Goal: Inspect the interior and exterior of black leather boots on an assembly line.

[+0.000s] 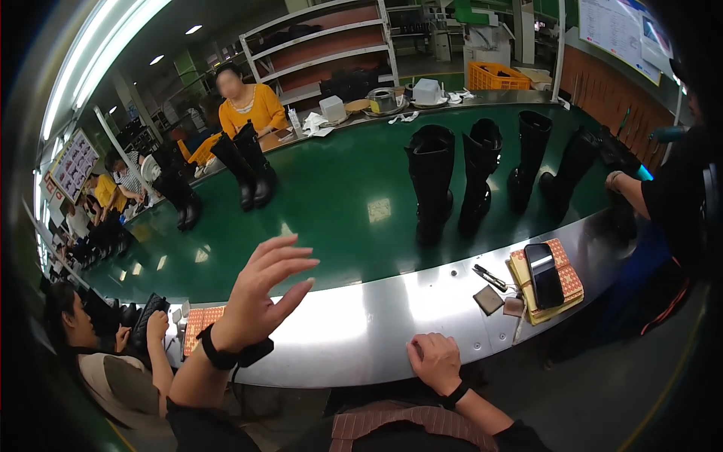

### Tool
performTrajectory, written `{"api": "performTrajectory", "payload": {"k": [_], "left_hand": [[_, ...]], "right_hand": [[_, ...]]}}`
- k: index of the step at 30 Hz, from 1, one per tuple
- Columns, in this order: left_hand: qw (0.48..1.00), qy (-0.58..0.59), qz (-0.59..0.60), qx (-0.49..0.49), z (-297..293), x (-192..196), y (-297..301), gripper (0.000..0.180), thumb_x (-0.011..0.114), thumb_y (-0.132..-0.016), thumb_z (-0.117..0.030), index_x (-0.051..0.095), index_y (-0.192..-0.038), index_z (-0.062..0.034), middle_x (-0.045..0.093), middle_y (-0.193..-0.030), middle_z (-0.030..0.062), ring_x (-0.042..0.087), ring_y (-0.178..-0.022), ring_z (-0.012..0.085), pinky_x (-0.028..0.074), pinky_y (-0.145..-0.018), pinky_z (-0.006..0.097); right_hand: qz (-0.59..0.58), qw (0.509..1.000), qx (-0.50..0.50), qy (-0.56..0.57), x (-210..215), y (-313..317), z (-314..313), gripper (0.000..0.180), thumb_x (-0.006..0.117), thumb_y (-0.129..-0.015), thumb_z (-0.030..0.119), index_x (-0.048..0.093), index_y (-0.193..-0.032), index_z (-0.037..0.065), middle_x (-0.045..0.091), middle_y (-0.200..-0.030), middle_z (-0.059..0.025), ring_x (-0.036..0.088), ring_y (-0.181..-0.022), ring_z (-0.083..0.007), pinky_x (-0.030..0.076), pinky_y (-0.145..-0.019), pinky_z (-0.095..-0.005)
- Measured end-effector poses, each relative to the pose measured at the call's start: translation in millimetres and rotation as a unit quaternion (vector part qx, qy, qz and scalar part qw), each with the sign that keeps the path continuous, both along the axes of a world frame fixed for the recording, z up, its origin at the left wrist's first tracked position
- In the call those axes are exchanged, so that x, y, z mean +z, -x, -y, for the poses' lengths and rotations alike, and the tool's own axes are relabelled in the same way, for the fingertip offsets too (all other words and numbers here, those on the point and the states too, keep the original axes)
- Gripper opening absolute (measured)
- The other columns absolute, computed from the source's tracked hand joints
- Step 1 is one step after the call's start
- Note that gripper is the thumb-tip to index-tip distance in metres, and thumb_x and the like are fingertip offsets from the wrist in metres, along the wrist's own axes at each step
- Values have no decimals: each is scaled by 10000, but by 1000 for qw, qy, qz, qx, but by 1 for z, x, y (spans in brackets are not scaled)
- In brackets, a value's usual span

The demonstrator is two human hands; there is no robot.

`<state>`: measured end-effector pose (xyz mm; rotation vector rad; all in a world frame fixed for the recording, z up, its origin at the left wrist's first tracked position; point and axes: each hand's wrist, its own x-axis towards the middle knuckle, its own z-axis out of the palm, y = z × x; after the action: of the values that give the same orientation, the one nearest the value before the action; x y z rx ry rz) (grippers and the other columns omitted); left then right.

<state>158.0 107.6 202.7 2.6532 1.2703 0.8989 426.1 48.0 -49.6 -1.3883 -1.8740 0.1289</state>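
Note:
My left hand (267,290) is raised over the near metal ledge, its fingers spread and nothing in it. A black band (233,352) circles that wrist. My right hand (438,363) rests at the front edge of the ledge, fingers loosely bent, thumb apart, with nothing visible in it. Beyond the ledge, on the green surface, stand several tall black boots (431,181), upright or slightly tilted. Another pair of black boots (252,169) stands farther left. Right of my right hand lie a black phone (544,275) on yellow and red-patterned pads, a small dark square (489,300) and a pen-like tool (489,278).
At left, a seated person (83,324) handles a black boot. Someone in yellow (252,109) sits across the green surface (339,181). At right, another person's arm (633,194) reaches to a boot. An orange crate (497,77) and shelves (320,45) stand behind.

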Motion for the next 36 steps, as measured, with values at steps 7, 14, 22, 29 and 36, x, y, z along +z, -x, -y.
{"api": "performTrajectory", "payload": {"k": [7, 14, 22, 29, 36], "left_hand": [[992, -90, -60, -59, -138, -6, -103, 584, 726, -888, -168, 508, -1429, -131, 500, -1430, 150, 442, -1356, 352, 396, -1131, 426], [987, 54, -152, 6, -222, -19, -166, 641, 702, -891, -214, 446, -1472, -125, 630, -1191, 196, 550, -1197, 350, 504, -953, 427], [991, -14, -107, 75, -247, -29, -240, 825, 539, -845, 2, 295, -1569, -310, 697, -982, 207, 669, -948, 402, 550, -821, 479], [974, 135, -179, -18, -223, -14, -282, 552, 727, -797, -536, 702, -1171, -131, 736, -1044, 144, 669, -1102, 322, 546, -873, 437], [990, 22, -20, 140, -245, -39, -188, 295, 752, -807, -390, 778, -895, -109, 729, -922, 165, 686, -958, 367, 555, -832, 471]], "right_hand": [[-8, 999, 40, 10, -4, 6, 4, 126, 715, -841, 215, 615, -823, 139, 605, -747, -11, 607, -714, -219, 423, -633, -367], [11, 999, 42, 18, -10, 2, -3, 126, 715, -842, 242, 620, -827, 162, 595, -719, 13, 609, -694, -201, 391, -610, -363], [-7, 997, -28, -71, -29, 15, 5, 169, 701, -866, 287, 626, -833, 140, 613, -805, -83, 614, -731, -315, 466, -695, -453], [16, 1000, -15, -13, -26, 15, 15, 134, 694, -869, 282, 648, -877, 156, 639, -814, -58, 620, -727, -307, 465, -689, -447], [41, 999, 21, 4, -11, 16, -6, 127, 748, -811, 212, 643, -830, 143, 607, -726, -5, 612, -705, -231, 415, -642, -383]]}}
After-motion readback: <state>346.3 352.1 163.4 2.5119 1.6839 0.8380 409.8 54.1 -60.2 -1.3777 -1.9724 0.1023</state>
